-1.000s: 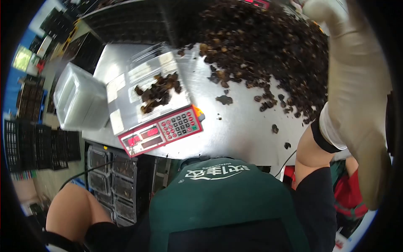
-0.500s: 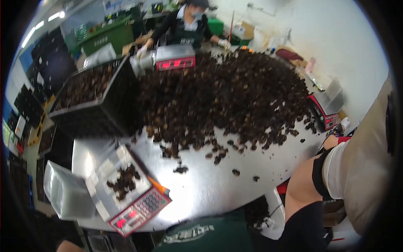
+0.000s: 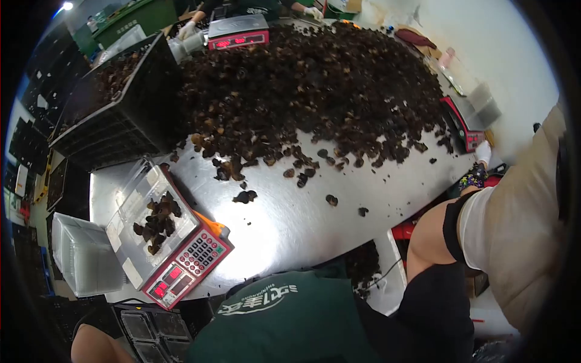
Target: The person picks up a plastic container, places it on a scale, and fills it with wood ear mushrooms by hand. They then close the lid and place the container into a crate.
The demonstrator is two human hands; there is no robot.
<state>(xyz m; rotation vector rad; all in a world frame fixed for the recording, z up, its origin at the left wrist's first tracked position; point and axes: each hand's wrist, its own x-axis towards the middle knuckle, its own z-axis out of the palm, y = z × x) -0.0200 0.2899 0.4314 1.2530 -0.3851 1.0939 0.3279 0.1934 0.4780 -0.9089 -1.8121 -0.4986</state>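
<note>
My left hand is out of the frame; only part of my bent left arm [image 3: 97, 345] shows at the bottom left. My right elbow [image 3: 430, 248] sticks out at the right, and the sleeved forearm [image 3: 514, 236] rises close to the camera; its hand is hidden past the edge. Nearest in front stands a red-and-silver digital scale [image 3: 187, 257] bearing a clear plastic tray [image 3: 130, 233] with dark brown, curled pieces [image 3: 158, 221], like wood ear mushrooms. A large heap [image 3: 315, 91] of the same pieces covers the far table.
Stacked clear containers [image 3: 85, 257] stand left of the scale. A black crate [image 3: 130, 127] full of pieces is at the far left. Across the table [image 3: 290, 233], a gloved co-worker's hand [image 3: 186, 30] is beside another scale [image 3: 239, 35]. Another person's gloved hand [image 3: 483, 151] is at the right-hand scale [image 3: 466, 127].
The view has tilted downward, so the table contents sit higher in the frame and more of my green apron shows. The tray with its pieces stays on the near scale.
</note>
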